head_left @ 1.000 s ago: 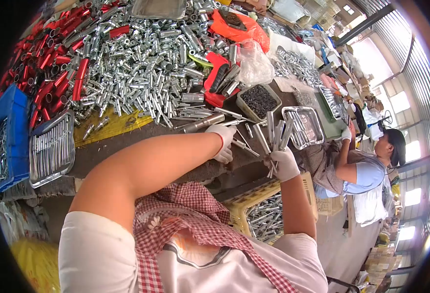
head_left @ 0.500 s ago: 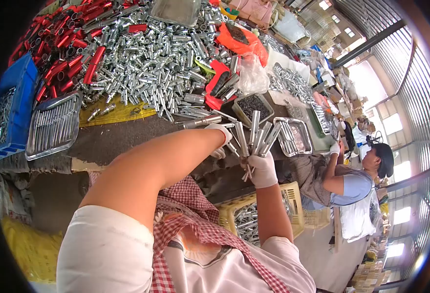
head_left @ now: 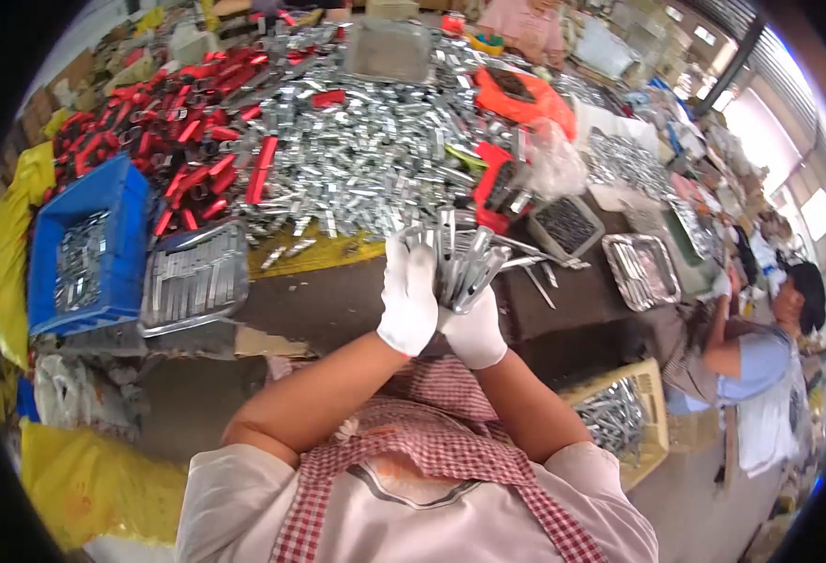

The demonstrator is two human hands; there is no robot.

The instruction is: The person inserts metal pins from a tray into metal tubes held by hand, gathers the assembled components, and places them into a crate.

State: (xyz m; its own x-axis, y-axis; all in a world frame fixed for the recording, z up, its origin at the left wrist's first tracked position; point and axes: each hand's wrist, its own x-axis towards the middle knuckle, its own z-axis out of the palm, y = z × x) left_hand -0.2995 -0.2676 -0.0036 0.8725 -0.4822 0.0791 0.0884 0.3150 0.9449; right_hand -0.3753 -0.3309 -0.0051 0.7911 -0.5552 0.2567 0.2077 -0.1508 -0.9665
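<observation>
My right hand, white-gloved (head_left: 472,328), is wrapped round the lower ends of a bunch of silver metal tubes (head_left: 466,266) at the table's front edge. Against the left side of the bunch is my left hand (head_left: 409,298), also gloved, with its fingers pointing up; blur hides whether they hold a tube. Behind both hands spreads a large heap of silver metal parts (head_left: 338,159). A few thin rods (head_left: 540,286) lie on the table to the right of the bunch.
At the left are a blue bin (head_left: 117,281), a metal tray of tubes (head_left: 192,277) and red parts (head_left: 202,183). Rightward are a tub of dark pieces (head_left: 566,225), another tray (head_left: 640,272) and a yellow crate (head_left: 652,403). A co-worker (head_left: 751,347) sits at the far right.
The view has swung left. My left hand has moved from the rods on the table to the side of the tube bunch. My right hand has brought the bunch in front of my chest.
</observation>
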